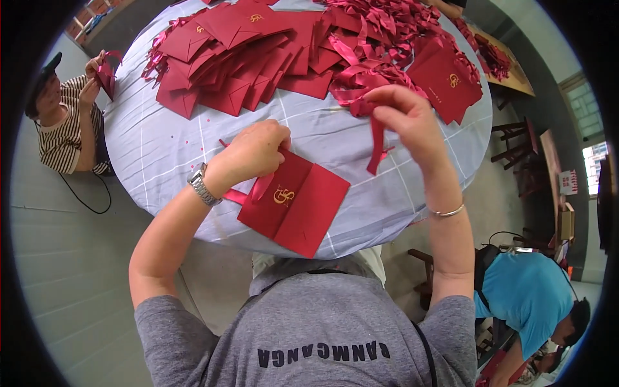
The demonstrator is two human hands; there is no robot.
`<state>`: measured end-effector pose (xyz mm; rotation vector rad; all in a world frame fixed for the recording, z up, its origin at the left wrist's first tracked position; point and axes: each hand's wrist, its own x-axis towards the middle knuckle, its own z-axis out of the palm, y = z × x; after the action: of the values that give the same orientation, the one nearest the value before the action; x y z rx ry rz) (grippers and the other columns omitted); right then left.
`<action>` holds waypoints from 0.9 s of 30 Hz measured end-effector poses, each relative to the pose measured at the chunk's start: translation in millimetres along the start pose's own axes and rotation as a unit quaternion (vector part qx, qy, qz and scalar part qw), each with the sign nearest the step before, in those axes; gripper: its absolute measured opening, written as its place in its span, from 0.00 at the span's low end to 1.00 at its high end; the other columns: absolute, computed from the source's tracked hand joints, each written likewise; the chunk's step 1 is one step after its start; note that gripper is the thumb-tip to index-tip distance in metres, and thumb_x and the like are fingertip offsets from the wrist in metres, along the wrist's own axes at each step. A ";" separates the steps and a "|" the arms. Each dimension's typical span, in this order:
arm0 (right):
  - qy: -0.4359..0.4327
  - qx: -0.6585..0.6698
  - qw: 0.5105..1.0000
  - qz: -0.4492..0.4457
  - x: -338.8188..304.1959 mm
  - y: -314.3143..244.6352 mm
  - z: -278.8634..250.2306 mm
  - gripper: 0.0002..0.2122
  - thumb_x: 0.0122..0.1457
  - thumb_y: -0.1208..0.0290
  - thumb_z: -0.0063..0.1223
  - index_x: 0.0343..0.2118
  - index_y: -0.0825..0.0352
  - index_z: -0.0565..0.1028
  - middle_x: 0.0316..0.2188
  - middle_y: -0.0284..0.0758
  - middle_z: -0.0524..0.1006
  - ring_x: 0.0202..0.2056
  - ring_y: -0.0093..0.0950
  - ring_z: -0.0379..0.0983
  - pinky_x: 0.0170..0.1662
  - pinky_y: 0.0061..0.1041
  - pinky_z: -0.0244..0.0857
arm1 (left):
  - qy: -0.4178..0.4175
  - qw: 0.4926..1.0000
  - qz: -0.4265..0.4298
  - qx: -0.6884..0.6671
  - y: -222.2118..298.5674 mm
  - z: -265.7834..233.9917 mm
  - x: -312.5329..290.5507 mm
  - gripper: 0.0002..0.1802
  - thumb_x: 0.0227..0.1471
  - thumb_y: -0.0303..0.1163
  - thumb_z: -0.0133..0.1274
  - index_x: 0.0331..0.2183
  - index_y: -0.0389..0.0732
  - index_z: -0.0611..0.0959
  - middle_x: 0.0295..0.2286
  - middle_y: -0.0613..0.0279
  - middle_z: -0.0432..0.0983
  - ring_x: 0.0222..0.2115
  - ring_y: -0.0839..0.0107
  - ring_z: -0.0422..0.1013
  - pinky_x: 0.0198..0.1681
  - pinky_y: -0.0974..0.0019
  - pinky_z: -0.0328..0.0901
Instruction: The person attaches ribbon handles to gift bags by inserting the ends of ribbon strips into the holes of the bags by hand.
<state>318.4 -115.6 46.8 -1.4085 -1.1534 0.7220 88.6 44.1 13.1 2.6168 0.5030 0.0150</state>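
A red paper gift bag (pixel 298 206) with a gold emblem lies flat on the cloth-covered table in front of me. My left hand (pixel 256 149) is closed at its far left corner, the fingertips partly hidden. Pink-red ribbon (pixel 236 196) shows at the bag's left side, below that hand. Right of the bag and above the cloth, my right hand (pixel 412 122) pinches a red ribbon (pixel 376 145) between thumb and fingers. This ribbon's lower end hangs down toward the table.
A heap of red gift bags (pixel 242 71) covers the table's far side. Loose ribbons (pixel 387 48) are piled at far right, beside more bags (pixel 445 80). A person (pixel 71 113) at left handles a red bag. Another person in blue (pixel 529 297) bends at lower right. Stools (pixel 516 142) stand right.
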 end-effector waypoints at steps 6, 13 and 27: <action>-0.026 -0.054 0.997 -0.049 -0.1 -42.3 -26.3 0.09 0.54 0.84 0.49 0.38 0.72 0.77 0.33 0.28 0.76 0.35 0.16 0.70 0.40 0.15 0.64 | -0.019 0.996 0.013 -0.091 22.3 -45.8 -8.4 0.07 0.37 0.22 0.53 0.27 0.34 0.78 0.25 0.49 0.75 0.29 0.50 0.72 0.32 0.55 0.66; -0.077 -0.390 0.874 -0.279 -47.6 -10.7 -0.5 0.14 0.41 0.89 0.50 0.32 0.67 0.78 0.34 0.38 0.75 0.35 0.35 0.73 0.41 0.28 0.66 | 0.162 0.974 0.134 -0.078 43.6 -67.1 -63.8 0.06 0.40 0.14 0.49 0.25 0.34 0.74 0.24 0.50 0.71 0.25 0.51 0.70 0.28 0.60 0.65; -0.182 -0.419 0.878 -0.145 -39.4 18.9 90.0 0.06 0.51 0.77 0.54 0.34 0.68 0.75 0.34 0.39 0.75 0.38 0.39 0.71 0.41 0.34 0.66 | 0.300 0.953 -0.021 0.038 -18.8 20.5 -178.3 0.14 0.34 0.12 0.49 0.27 0.36 0.81 0.37 0.51 0.77 0.37 0.53 0.73 0.38 0.59 0.69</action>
<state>227.8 -117.1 4.3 -1.7701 -2.0889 0.2561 -82.2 -12.6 0.0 2.6464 0.7698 0.8108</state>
